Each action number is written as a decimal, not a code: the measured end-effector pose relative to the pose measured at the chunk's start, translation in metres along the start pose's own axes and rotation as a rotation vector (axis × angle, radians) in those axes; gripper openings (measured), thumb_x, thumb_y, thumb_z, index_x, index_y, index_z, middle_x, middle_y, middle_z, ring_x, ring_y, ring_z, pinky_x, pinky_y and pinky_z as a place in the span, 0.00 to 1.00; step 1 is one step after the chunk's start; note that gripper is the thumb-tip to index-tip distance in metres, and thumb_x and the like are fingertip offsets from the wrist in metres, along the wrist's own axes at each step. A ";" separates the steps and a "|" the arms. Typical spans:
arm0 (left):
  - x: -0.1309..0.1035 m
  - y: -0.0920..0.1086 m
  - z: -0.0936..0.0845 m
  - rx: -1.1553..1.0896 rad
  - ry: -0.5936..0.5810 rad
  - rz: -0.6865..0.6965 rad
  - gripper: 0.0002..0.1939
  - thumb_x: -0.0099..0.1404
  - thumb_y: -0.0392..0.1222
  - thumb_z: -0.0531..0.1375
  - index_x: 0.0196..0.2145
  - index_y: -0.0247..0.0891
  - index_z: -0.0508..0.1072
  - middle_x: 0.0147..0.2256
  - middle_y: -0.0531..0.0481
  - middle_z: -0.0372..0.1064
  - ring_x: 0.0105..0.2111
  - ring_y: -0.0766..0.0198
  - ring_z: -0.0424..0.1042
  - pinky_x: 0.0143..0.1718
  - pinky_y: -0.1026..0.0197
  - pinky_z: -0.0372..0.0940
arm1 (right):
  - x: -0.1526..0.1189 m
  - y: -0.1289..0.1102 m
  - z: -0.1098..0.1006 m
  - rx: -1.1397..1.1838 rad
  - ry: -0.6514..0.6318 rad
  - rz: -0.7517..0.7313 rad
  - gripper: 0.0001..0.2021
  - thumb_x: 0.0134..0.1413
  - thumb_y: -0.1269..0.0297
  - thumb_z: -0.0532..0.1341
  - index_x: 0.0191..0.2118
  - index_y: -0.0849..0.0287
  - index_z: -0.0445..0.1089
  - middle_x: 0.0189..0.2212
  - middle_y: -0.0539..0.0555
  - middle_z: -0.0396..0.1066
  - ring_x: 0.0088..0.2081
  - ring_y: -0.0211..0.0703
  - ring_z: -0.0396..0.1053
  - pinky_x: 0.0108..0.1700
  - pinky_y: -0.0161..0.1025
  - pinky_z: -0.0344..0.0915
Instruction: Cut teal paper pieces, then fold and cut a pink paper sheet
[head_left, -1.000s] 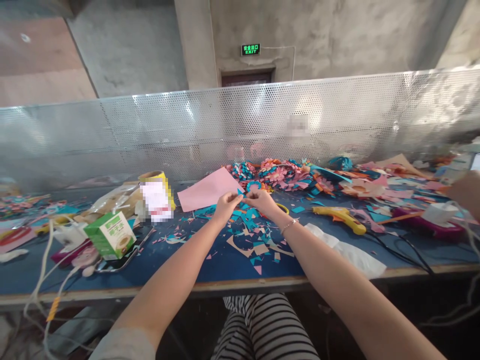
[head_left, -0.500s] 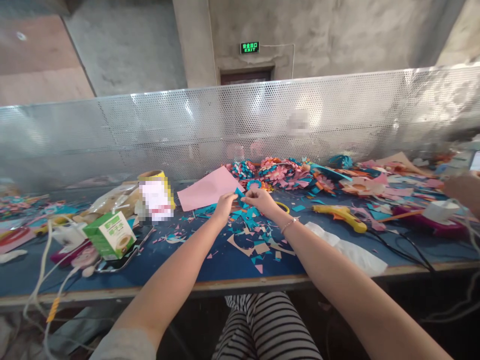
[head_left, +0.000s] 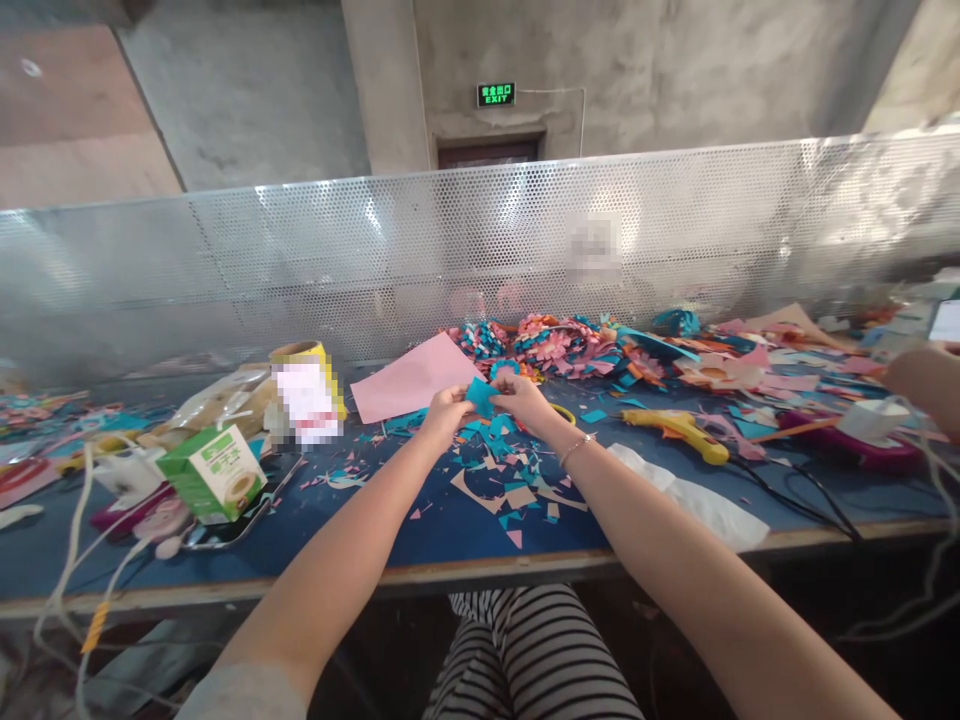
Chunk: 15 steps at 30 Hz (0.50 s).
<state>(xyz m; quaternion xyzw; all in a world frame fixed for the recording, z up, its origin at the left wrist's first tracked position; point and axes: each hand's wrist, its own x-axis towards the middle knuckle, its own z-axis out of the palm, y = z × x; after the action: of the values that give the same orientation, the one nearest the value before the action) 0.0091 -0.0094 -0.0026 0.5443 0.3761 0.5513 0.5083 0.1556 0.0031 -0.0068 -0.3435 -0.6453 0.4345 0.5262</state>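
A small piece of blue paper (head_left: 479, 396) is held up between my two hands above the table. My left hand (head_left: 448, 416) pinches its left edge, and my right hand (head_left: 520, 400), with a bracelet at the wrist, grips its right side. Behind my left hand lies a pink paper sheet (head_left: 409, 380). Blue and pale paper scraps (head_left: 517, 470) are scattered below the hands. Part of a yellow ring-shaped handle (head_left: 564, 412) shows beside my right hand.
Pink and blue paper flowers (head_left: 555, 345) are heaped at the back. On the right lie a yellow glue gun (head_left: 679, 430) with a black cable and a white crumpled sheet (head_left: 694, 500). A green box (head_left: 214, 472) and a yellow roll (head_left: 307, 390) stand left. Another person's hand (head_left: 926, 385) shows far right.
The blue paper now shows flatter and wider between my fingers; before, it looked narrow and folded. Both hands stay in nearly the same place, and the view has shifted slightly.
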 end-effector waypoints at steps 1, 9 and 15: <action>0.000 0.000 0.000 0.004 0.000 0.004 0.12 0.41 0.30 0.60 0.28 0.35 0.72 0.25 0.51 0.72 0.24 0.64 0.71 0.30 0.60 0.68 | -0.001 -0.001 0.000 0.008 -0.008 0.009 0.09 0.33 0.66 0.61 0.26 0.60 0.63 0.22 0.46 0.65 0.25 0.33 0.63 0.29 0.33 0.62; -0.003 0.004 0.001 0.019 -0.022 -0.009 0.10 0.43 0.34 0.65 0.27 0.34 0.72 0.25 0.50 0.71 0.23 0.64 0.70 0.31 0.58 0.68 | -0.004 -0.006 0.003 0.037 -0.035 0.032 0.14 0.31 0.61 0.66 0.28 0.60 0.63 0.24 0.46 0.65 0.25 0.33 0.64 0.29 0.33 0.63; -0.001 0.004 0.000 -0.030 -0.014 -0.008 0.12 0.41 0.32 0.65 0.27 0.34 0.73 0.25 0.50 0.71 0.23 0.65 0.70 0.29 0.60 0.68 | -0.004 -0.005 0.002 0.125 -0.051 0.058 0.14 0.32 0.63 0.66 0.27 0.60 0.63 0.24 0.46 0.66 0.25 0.32 0.64 0.29 0.32 0.63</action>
<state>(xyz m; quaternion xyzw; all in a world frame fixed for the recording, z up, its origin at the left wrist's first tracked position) 0.0081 -0.0114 0.0006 0.5389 0.3663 0.5510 0.5214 0.1542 -0.0030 -0.0034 -0.3173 -0.6201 0.4974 0.5171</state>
